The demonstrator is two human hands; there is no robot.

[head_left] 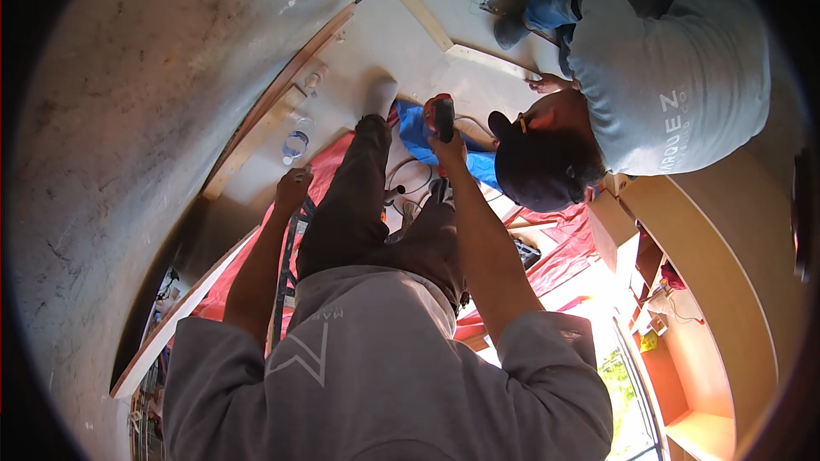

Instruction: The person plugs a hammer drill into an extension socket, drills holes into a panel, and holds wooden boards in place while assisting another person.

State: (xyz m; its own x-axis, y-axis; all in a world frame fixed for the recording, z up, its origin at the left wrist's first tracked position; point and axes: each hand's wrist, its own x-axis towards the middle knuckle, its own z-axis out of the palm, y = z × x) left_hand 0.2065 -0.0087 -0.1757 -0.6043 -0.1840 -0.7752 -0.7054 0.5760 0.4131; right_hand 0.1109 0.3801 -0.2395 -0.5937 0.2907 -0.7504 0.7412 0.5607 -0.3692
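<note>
My right hand is wrapped round a red and black power tool that looks like a cordless drill, held out in front of me above a blue tarp. Off to the left, my left hand has its fingers curled; whether anything small sits in them is hidden. Near that hand a clear plastic bottle lies on a pale surface, close to a wooden board. Past the drill, thin wooden strips run across a pale panel.
A co-worker in a black cap leans in from the right, one hand at a wooden strip. Red sheeting covers the floor around my legs. A curved wooden cabinet stands at right. A stained wall rises at left.
</note>
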